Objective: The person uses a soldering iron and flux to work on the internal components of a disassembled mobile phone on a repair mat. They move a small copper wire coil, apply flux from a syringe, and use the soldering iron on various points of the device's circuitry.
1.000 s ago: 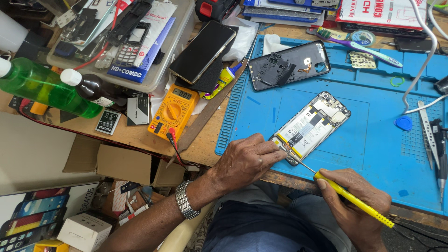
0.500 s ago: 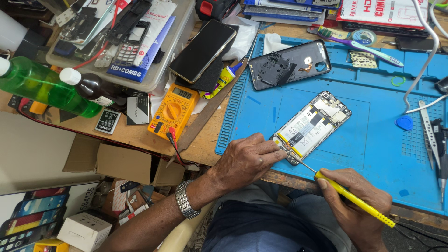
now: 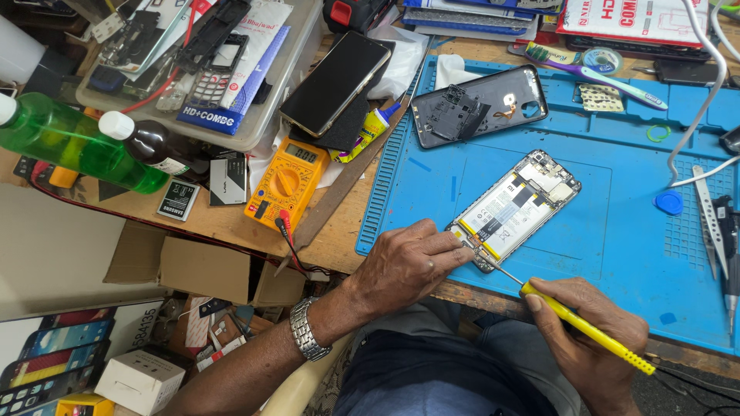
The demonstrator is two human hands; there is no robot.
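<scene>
We find the right hand (image 3: 593,350) closed in a full grip on a slim yellow-handled screwdriver (image 3: 586,330), tip at the opened white-backed phone (image 3: 512,208) on the blue rubber mat (image 3: 624,246). Left hand (image 3: 408,266) pinches that phone's lower corner.

I see a dark phone screen (image 3: 334,83) far left of the blue mat (image 3: 617,231). A small white box (image 3: 139,380) sits near left, beside colourful phone-case packages (image 3: 46,377).
</scene>
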